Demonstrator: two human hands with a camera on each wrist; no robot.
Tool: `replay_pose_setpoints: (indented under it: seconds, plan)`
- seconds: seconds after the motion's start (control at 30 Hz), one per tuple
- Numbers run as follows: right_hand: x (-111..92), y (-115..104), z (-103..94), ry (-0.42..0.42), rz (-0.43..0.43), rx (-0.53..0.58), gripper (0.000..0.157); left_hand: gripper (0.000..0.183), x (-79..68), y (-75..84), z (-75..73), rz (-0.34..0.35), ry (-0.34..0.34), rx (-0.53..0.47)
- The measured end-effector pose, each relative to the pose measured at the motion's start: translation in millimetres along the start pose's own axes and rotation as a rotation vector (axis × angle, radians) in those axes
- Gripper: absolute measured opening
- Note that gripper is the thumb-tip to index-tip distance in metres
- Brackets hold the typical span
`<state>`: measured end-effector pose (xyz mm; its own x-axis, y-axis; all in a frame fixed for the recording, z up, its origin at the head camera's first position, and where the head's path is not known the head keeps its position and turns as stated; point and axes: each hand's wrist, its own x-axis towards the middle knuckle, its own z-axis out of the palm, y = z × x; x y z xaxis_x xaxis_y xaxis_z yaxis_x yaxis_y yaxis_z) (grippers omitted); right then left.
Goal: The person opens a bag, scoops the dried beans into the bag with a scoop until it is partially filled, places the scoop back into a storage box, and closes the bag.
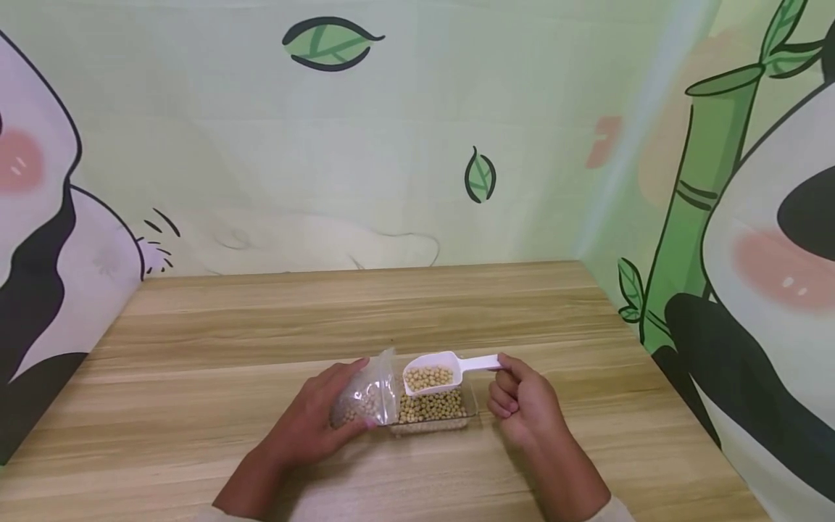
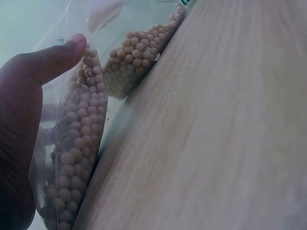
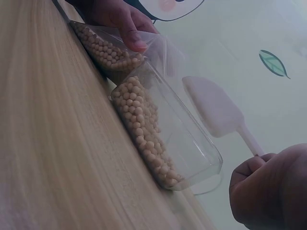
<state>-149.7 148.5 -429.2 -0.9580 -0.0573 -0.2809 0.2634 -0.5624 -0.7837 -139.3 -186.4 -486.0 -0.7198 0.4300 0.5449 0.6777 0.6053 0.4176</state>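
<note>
A white scoop full of round beige beads is held level over a clear plastic box. My right hand pinches the end of its handle, fingers curled. More of the same beads fill the lower part of the box. To the left of the box, my left hand grips a clear zip bag partly filled with beads, thumb on the near side. The bag's mouth points right, against the box's left end. Its lower part rests on or close to the table; the fingers behind it are partly hidden.
Both hands work over a wood-grain table. A cloth backdrop printed with pandas, leaves and bamboo rises behind the table's far edge and along both sides.
</note>
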Motion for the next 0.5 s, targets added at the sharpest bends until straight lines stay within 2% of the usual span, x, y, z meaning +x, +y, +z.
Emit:
replay_pose_setpoints:
  seconds: [0.13,0.5]
  plan:
    - [-2.5,2.3,3.3,-0.051,0.007,-0.013,0.039,0.085,-0.5,-1.0,0.2,-0.002,-0.002,-0.001]
    - [-13.5,8.7,8.6,-0.214,-0.039,-0.197,0.052,0.085,-1.0,0.1,0.2,-0.027,-0.011,0.022]
